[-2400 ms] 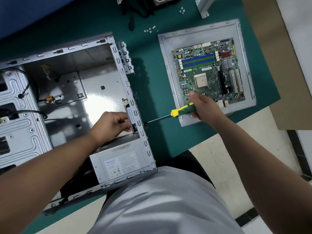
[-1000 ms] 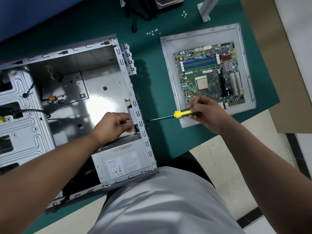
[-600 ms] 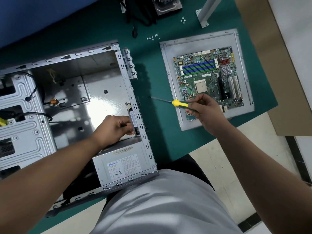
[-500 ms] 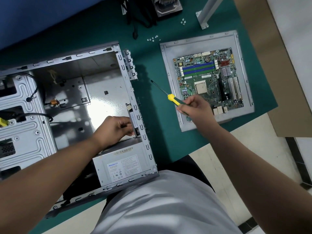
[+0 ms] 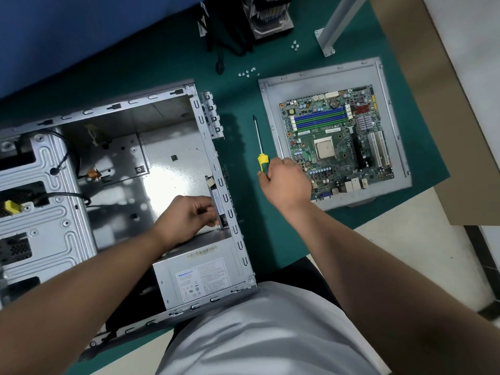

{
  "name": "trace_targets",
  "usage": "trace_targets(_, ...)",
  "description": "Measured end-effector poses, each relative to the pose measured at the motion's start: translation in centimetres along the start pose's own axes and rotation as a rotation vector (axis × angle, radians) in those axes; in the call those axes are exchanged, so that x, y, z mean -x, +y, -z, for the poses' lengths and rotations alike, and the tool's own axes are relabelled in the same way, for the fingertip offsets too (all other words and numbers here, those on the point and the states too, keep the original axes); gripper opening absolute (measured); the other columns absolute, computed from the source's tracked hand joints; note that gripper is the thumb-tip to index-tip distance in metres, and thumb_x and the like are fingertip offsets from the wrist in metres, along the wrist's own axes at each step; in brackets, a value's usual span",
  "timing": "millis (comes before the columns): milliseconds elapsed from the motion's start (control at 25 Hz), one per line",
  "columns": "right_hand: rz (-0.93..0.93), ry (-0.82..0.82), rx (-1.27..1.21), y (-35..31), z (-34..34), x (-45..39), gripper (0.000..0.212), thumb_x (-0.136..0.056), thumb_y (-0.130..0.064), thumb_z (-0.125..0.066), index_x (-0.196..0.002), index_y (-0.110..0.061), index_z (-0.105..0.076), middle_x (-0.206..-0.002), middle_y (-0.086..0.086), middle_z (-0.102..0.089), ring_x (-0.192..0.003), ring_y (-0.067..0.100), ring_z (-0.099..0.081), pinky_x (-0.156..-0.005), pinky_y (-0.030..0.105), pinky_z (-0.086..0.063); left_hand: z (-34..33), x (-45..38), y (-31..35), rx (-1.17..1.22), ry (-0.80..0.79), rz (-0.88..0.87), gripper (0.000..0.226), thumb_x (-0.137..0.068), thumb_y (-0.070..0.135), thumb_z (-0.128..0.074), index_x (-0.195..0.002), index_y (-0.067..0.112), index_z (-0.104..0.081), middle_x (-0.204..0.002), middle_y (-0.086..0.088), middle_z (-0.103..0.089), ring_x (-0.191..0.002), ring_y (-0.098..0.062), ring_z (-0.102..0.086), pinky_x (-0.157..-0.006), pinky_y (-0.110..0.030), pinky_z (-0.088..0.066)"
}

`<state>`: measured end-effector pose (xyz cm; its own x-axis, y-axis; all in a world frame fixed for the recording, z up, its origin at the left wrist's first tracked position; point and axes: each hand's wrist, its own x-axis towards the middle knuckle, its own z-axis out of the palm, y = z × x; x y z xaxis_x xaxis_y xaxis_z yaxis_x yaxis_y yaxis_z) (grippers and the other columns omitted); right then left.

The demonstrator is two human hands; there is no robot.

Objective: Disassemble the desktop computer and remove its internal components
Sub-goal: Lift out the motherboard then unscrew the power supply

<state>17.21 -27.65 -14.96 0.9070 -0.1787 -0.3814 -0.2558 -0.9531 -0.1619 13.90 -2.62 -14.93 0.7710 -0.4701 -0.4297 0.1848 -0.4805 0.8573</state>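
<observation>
While right grip [image 5: 284,181] holds screwdriver [image 5: 262,155], left [image 5: 186,217] seemingly pinches case fan [image 5: 218,205].

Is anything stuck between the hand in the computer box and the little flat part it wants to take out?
No. The left hand already touches the small flat part against the case wall. Lifting it up out of the open case, nothing visible blocks the way.

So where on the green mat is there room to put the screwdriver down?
The bare green strip between the computer case and the grey panel holding the motherboard, where the right hand holds the screwdriver. Up top it's crowded: loose screws, black cables, a cooler.
</observation>
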Motion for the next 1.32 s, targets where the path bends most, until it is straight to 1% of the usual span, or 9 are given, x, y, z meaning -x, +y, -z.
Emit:
trace_targets(320, -0.015, -0.003, 0.000, 0.0, 0.3, 1.0, 0.041, -0.096, -0.044, -0.059, -0.119, -0.011, -0.053, -0.120, 0.010, -0.053, -0.108, 0.034, -0.058, -0.077, 0.042, -0.053, 0.0, -0.2, -0.4, -0.033, -0.006, -0.008, 0.060, -0.092, -0.002, -0.069, -0.078, 0.055, -0.073, -0.078, 0.021, -0.076, -0.076, 0.004, -0.072, -0.071, -0.003, -0.047)
trace_targets(480, 0.150, 0.130, -0.204, -0.3, 1.0, 2.2, 0.027, -0.095, -0.030, -0.064, -0.112, -0.010, -0.057, -0.111, 0.009, -0.057, -0.099, 0.029, -0.058, -0.080, 0.041, -0.051, 0.0, -0.2, -0.5, -0.044, -0.007, -0.009, 0.056, -0.093, 0.000, -0.070, -0.079, 0.054, -0.073, -0.078, 0.021, -0.076, -0.076, 0.004, -0.072, -0.071, -0.003, -0.047)
trace_targets(560, 0.194, -0.010, -0.385, -0.5, 0.8, 2.9, 0.013, -0.096, -0.027, -0.062, -0.104, -0.017, -0.063, -0.094, 0.000, -0.066, -0.083, 0.021, -0.064, -0.074, 0.034, -0.052, 0.0, -0.2, -0.4, -0.036, -0.009, -0.007, 0.057, -0.093, 0.001, -0.070, -0.079, 0.055, -0.073, -0.078, 0.021, -0.076, -0.075, 0.004, -0.072, -0.071, -0.003, -0.046)
trace_targets(640, 0.056, -0.343, -0.506, -1.0, 0.2, 3.6, 0.016, -0.100, -0.035, -0.059, -0.092, -0.021, -0.063, -0.079, -0.003, -0.069, -0.065, 0.013, -0.070, -0.061, 0.023, -0.052, 0.0, -0.2, -0.3, -0.022, -0.005, -0.002, 0.057, -0.093, 0.001, -0.071, -0.080, 0.056, -0.073, -0.078, 0.021, -0.075, -0.074, 0.005, -0.072, -0.071, -0.003, -0.046)
trace_targets(720, -0.211, -0.653, -0.732, -1.5, -0.9, 4.3, 0.024, -0.102, -0.037, -0.059, -0.088, -0.017, -0.062, -0.088, 0.007, -0.072, -0.066, 0.016, -0.073, -0.055, 0.021, -0.054, 0.0, -0.2, -0.2, -0.025, -0.001, -0.005, 0.057, -0.093, 0.002, -0.072, -0.082, 0.058, -0.073, -0.078, 0.024, -0.075, -0.075, 0.006, -0.072, -0.070, -0.002, -0.046)
trace_targets(760, -0.305, -0.716, -0.847, -1.8, -1.5, 4.6, 0.024, -0.102, -0.035, -0.060, -0.090, -0.014, -0.063, -0.098, 0.014, -0.072, -0.074, 0.019, -0.073, -0.059, 0.024, -0.057, -0.1, -0.1, -0.1, -0.026, 0.001, -0.006, 0.058, -0.092, 0.002, -0.072, -0.083, 0.059, -0.073, -0.078, 0.025, -0.075, -0.075, 0.007, -0.071, -0.070, -0.002, -0.046)
trace_targets(920, -0.430, -0.662, -1.012, -2.4, -3.0, 5.5, 0.020, -0.099, -0.028, -0.067, -0.085, -0.014, -0.063, -0.096, 0.013, -0.074, -0.077, 0.020, -0.069, -0.070, 0.033, -0.062, 0.0, -0.1, 0.0, -0.028, 0.000, -0.009, 0.061, -0.092, 0.000, -0.071, -0.079, 0.059, -0.072, -0.077, 0.024, -0.074, -0.074, 0.007, -0.071, -0.070, -0.002, -0.046)
trace_targets(1120, -0.543, -0.696, -1.107, -2.4, -2.2, 5.0, 0.011, -0.094, -0.012, -0.070, -0.084, -0.012, -0.066, -0.082, 0.007, -0.073, -0.064, 0.012, -0.069, -0.055, 0.022, -0.055, 0.0, -0.1, 0.0, -0.030, -0.002, -0.002, 0.063, -0.092, -0.002, -0.070, -0.078, 0.059, -0.072, -0.076, 0.023, -0.075, -0.074, 0.006, -0.071, -0.069, -0.002, -0.046)
trace_targets(1320, -0.469, -0.701, -1.066, -2.5, -1.4, 4.5, 0.008, -0.094, -0.007, -0.070, -0.095, 0.000, -0.068, -0.075, 0.008, -0.071, -0.055, 0.009, -0.069, -0.054, 0.019, -0.055, 0.0, -0.2, 0.0, -0.013, -0.011, 0.002, 0.062, -0.094, -0.001, -0.070, -0.078, 0.059, -0.072, -0.076, 0.021, -0.075, -0.073, 0.006, -0.071, -0.070, -0.002, -0.046)
